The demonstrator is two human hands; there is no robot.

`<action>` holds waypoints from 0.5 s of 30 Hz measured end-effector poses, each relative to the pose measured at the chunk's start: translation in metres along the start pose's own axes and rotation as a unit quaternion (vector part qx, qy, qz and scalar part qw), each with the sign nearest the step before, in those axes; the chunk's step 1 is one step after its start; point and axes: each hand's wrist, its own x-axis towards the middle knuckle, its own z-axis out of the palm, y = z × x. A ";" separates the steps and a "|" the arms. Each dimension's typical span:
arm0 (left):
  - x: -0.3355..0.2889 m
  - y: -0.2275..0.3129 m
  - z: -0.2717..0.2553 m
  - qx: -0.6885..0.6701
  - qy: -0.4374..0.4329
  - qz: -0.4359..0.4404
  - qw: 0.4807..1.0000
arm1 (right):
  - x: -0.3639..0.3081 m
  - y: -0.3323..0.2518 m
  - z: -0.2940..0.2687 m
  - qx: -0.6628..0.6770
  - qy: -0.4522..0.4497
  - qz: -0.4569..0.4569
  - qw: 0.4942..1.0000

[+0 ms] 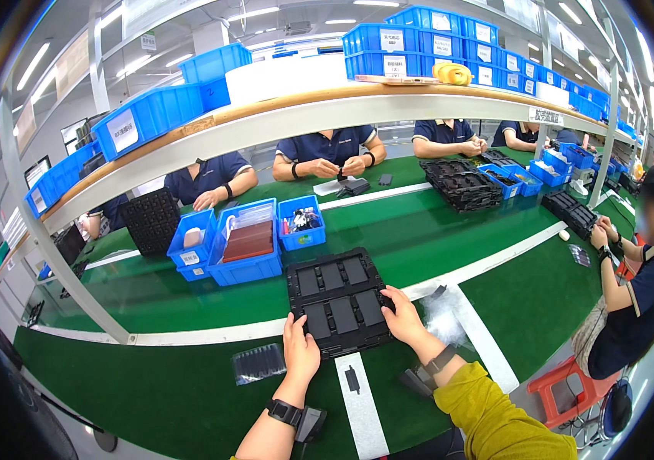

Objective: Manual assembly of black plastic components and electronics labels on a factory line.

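Observation:
Between my two hands is a black plastic tray (336, 270) whose pockets hold several flat, dark rectangular pieces. My left hand (301, 346) grips its near left corner, and my right hand (403, 314) grips its right edge. Below the tray, a small black part (352, 379) lies on a white strip (365, 418). A clear blister pack (258, 363) of dark pieces sits left of my left hand. Beside my right wrist lies a crumpled clear plastic bag (444, 316). Both wrists wear black bands.
Blue bins (246, 268) stand beyond the tray, one holding brown sheets. Stacked black trays (461, 184) are farther right. A shelf (327, 100) with blue boxes crosses above the green bench (173, 383). Co-workers sit opposite; another person (634, 291) works at right, near a red stool (572, 395).

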 end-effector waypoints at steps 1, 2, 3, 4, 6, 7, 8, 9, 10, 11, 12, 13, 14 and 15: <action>0.000 0.000 0.000 0.000 0.001 -0.001 1.000 | 0.000 0.000 0.001 0.000 -0.001 -0.002 1.000; 0.000 0.000 -0.001 0.000 0.001 -0.001 1.000 | 0.000 0.000 0.001 -0.001 -0.001 -0.005 1.000; 0.000 0.001 -0.001 0.004 0.000 -0.004 1.000 | 0.000 0.000 0.001 -0.001 -0.002 -0.005 1.000; -0.001 0.001 -0.001 0.009 -0.002 -0.006 1.000 | 0.000 -0.001 0.000 0.002 -0.004 0.000 1.000; 0.000 0.004 -0.001 0.003 -0.004 -0.005 1.000 | 0.000 -0.002 -0.001 0.003 -0.006 0.006 1.000; 0.000 0.004 -0.001 -0.002 -0.006 -0.005 1.000 | 0.000 -0.002 -0.002 0.001 -0.006 0.008 1.000; 0.000 0.004 -0.001 -0.001 -0.006 -0.006 1.000 | 0.000 -0.001 -0.001 -0.001 -0.007 0.011 1.000; 0.000 0.003 -0.001 -0.003 -0.004 -0.010 1.000 | 0.001 -0.001 0.000 0.000 -0.008 0.011 1.000; 0.000 0.002 -0.001 -0.004 -0.002 -0.015 1.000 | 0.001 0.000 0.001 -0.002 -0.010 0.002 1.000; 0.000 0.001 -0.001 -0.005 -0.002 -0.016 1.000 | 0.000 0.001 0.001 -0.003 -0.012 -0.005 1.000; 0.001 0.001 -0.001 -0.005 -0.002 -0.013 1.000 | 0.000 0.000 0.001 -0.004 -0.013 -0.004 1.000; 0.002 0.001 -0.001 -0.005 -0.003 -0.010 1.000 | 0.001 -0.001 0.000 -0.004 -0.014 -0.006 1.000; 0.002 0.002 -0.001 -0.005 -0.003 -0.011 1.000 | 0.001 -0.002 -0.001 -0.003 -0.014 -0.008 1.000; 0.002 0.002 -0.001 -0.011 -0.002 -0.011 1.000 | 0.001 -0.003 -0.001 -0.003 -0.015 -0.008 1.000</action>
